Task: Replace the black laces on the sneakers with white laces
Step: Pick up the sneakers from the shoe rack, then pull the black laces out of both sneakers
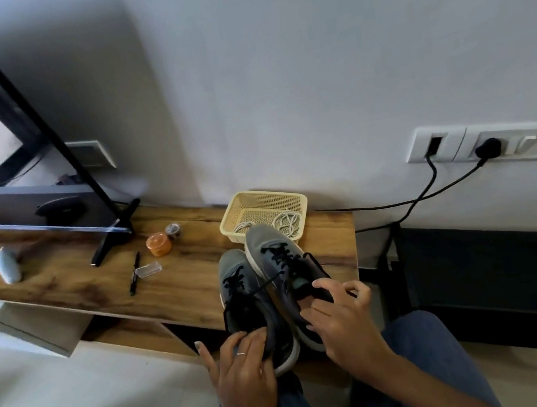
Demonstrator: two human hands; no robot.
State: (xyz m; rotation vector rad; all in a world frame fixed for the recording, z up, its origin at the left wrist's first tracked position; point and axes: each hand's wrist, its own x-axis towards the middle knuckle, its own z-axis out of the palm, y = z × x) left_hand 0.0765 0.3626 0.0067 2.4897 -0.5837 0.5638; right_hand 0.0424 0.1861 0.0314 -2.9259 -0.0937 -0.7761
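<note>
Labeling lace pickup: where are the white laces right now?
Head view: the white laces lie coiled in the yellow mesh basket at the back of the wooden shelf, by the wall, just behind the right sneaker toe.

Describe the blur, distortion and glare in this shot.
Head view: wide-angle bending bows the TV frame and tilts the wall; its screen mirrors the window; left hand and right hand are slightly smeared; white laces are soft.

left hand (239,357) grips one sneaker's (244,297) heel; right hand (341,314) holds the other sneaker (283,264).
</note>
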